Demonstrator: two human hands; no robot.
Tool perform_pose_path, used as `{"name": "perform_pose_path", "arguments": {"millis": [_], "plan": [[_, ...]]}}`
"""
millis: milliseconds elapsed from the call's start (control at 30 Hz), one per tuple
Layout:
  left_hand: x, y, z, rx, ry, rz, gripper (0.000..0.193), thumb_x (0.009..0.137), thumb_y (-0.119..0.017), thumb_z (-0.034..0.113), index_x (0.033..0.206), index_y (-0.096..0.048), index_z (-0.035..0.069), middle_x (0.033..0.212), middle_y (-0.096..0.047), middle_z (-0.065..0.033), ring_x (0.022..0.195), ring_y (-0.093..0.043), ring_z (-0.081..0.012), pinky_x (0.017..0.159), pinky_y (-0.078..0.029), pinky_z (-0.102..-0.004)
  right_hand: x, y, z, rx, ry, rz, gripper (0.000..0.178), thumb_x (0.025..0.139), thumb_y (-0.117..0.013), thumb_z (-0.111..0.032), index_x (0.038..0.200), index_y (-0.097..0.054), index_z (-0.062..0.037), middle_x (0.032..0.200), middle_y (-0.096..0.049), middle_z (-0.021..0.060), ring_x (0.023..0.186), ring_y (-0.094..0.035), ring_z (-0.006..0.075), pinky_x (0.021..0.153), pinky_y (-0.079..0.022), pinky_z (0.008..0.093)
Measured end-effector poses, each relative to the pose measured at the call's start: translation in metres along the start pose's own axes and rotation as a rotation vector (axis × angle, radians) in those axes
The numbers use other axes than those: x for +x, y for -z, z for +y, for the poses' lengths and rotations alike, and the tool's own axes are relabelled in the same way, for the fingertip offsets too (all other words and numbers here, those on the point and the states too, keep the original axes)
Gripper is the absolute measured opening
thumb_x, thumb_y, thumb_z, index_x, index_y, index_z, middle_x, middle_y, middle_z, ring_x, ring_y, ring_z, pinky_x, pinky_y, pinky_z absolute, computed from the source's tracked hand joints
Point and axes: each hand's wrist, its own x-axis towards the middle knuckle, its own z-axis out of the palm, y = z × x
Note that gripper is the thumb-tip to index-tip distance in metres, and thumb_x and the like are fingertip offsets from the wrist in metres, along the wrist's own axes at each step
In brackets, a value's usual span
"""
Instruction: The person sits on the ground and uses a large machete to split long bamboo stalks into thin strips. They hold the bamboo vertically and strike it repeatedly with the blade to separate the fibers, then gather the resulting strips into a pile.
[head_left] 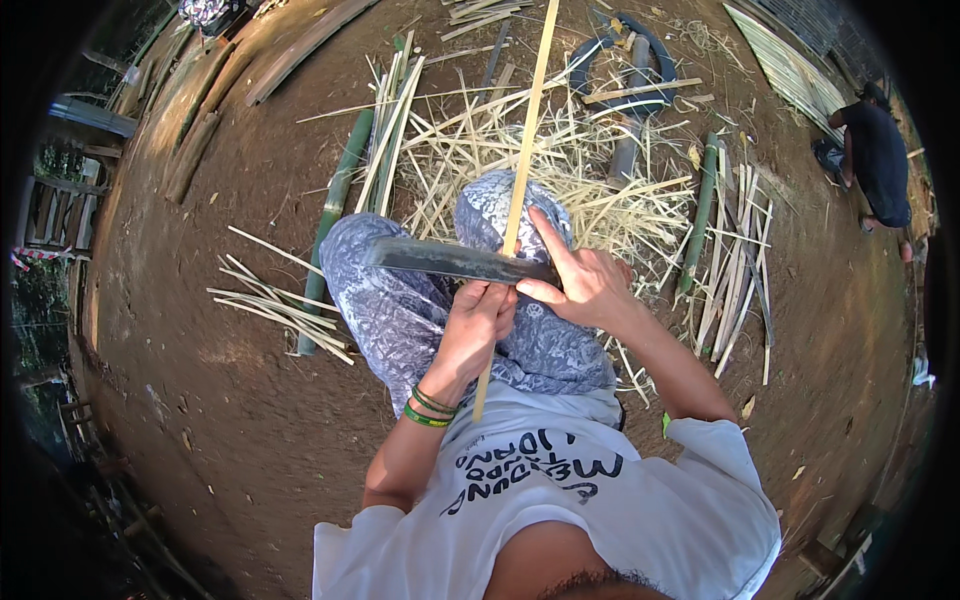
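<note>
A long pale bamboo strip (530, 130) runs from the far side over my knee toward my waist. My left hand (481, 318) pinches it just below the blade, fingers closed. Across the strip lies a broad dark machete blade (430, 258), its tip end to the left over my knee. My right hand (588, 284) grips the machete at its right end; the handle is hidden under the palm. The right thumb presses near the blade and the index finger stretches forward beside the strip.
Several thin strips and shavings (600, 215) litter the ground ahead. Green bamboo poles (340, 190) (700, 215) lie on both sides, with strip bundles (735, 255) beside the right one. A dark ring (665, 75) lies farther off. Another person (878, 155) bends at the far right near a slatted panel (785, 65).
</note>
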Motion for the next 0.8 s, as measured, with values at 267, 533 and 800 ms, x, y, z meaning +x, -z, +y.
{"name": "perform_pose_path", "arguments": {"millis": [267,533,800], "plan": [[-0.022,0.002,0.013,0.114,0.034,-0.004,0.019,0.107,-0.043,0.018,0.117,-0.055,0.008,0.068,-0.034,0.0073,0.054,-0.028,-0.0022,0.047,-0.024,-0.0196,-0.008,-0.005,-0.001,0.005,0.101,0.114,0.086,0.091,-0.058,-0.058,0.154,-0.028,-0.0081,0.053,-0.056,0.0166,0.051,-0.061,0.0379,0.049,-0.046,0.0467],[-0.064,0.009,0.007,0.21,0.186,-0.012,0.04,0.107,-0.04,0.013,0.147,-0.044,0.009,0.077,-0.046,0.0029,0.055,-0.032,-0.0022,0.048,-0.029,-0.0172,0.009,-0.017,0.034,0.285,0.021,0.378,0.067,0.091,-0.065,-0.044,0.143,-0.045,-0.0071,0.057,-0.059,0.0213,0.052,-0.064,0.0387,0.051,-0.05,0.0467],[-0.015,-0.005,0.015,0.164,-0.015,-0.005,0.026,0.106,-0.042,0.014,0.129,-0.053,0.006,0.08,-0.046,0.0045,0.056,-0.032,-0.0009,0.048,-0.027,-0.0176,-0.006,0.0,-0.002,0.016,-0.009,0.155,0.087,0.086,-0.061,-0.064,0.155,-0.028,-0.0226,0.051,-0.054,0.0189,0.053,-0.061,0.0408,0.053,-0.048,0.0502]]}}
